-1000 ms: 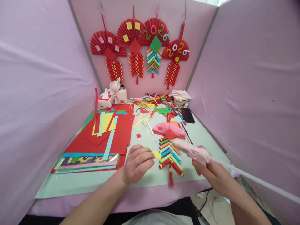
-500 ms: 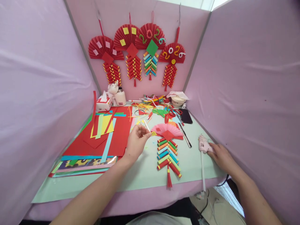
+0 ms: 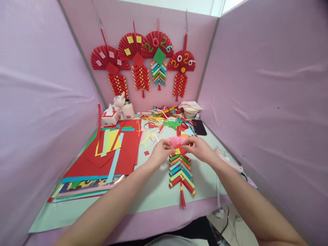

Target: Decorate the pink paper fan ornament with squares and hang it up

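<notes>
A small yellow paper square [image 3: 177, 151] is pinched at the fingertips of my left hand [image 3: 162, 152], over the red centre square of a paper firecracker decoration. My right hand [image 3: 199, 148] is closed in a pinch at the other side of that centre; whatever its fingertips hold is hidden. The decoration's pink pleated fan [image 3: 177, 140] lies on the table, partly covered by both hands. Rows of coloured paper rolls [image 3: 180, 167] and a red tassel [image 3: 182, 199] extend below it. Beyond my right forearm rests a pale glue gun [image 3: 222, 155], partly hidden.
Sheets of coloured paper [image 3: 128, 150] cover the left. A small red square [image 3: 146, 153] lies near my left hand. Paper scraps [image 3: 171, 123], red-handled scissors [image 3: 190, 123], a phone [image 3: 199, 127] and a bowl [image 3: 191, 112] are at the back. Finished decorations [image 3: 138, 59] hang on the wall.
My right hand has let go of the glue gun and moved left to the decoration. My left hand has brought the yellow square rightward over the red centre. The view has shifted slightly.
</notes>
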A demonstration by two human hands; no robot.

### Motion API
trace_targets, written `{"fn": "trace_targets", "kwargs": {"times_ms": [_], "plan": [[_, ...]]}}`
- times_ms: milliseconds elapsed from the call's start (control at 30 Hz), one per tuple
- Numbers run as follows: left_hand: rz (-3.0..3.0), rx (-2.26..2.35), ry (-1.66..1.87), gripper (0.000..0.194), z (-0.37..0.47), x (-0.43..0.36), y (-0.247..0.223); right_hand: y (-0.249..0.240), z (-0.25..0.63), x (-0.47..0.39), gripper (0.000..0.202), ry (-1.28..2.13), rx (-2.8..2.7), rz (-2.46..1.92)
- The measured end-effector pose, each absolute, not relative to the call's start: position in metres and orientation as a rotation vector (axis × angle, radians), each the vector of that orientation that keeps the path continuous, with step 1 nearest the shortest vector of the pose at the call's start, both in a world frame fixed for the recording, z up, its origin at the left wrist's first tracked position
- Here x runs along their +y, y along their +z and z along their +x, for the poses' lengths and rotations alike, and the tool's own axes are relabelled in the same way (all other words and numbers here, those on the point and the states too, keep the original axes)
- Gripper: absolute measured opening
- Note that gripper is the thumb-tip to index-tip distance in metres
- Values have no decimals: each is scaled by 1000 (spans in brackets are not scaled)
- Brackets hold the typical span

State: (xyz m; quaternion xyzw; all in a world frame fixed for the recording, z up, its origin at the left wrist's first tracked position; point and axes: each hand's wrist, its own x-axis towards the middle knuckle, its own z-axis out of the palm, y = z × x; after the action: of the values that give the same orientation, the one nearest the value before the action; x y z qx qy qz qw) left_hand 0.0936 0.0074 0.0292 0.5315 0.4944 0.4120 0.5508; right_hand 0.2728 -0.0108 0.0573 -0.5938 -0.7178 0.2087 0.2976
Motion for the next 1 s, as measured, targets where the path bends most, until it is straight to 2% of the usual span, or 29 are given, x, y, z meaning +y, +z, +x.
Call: {"fn": "trace_targets", "kwargs": {"times_ms": [400,533,700,1000], "plan": [[1317,1202,1005,27,99,12,13,38,270,8,14,736,-1929,-1603],[1794,1275,1081,18,95,-9,2,34,286,42,20,828,-1757,-1729],[2387,1252,768,14,95,-43,-10,31,290,85,19,840,-1740,-1909],[2567,1276,598,14,95,-47,-21,29,266,103,20,776,-1860,-2121]]}}
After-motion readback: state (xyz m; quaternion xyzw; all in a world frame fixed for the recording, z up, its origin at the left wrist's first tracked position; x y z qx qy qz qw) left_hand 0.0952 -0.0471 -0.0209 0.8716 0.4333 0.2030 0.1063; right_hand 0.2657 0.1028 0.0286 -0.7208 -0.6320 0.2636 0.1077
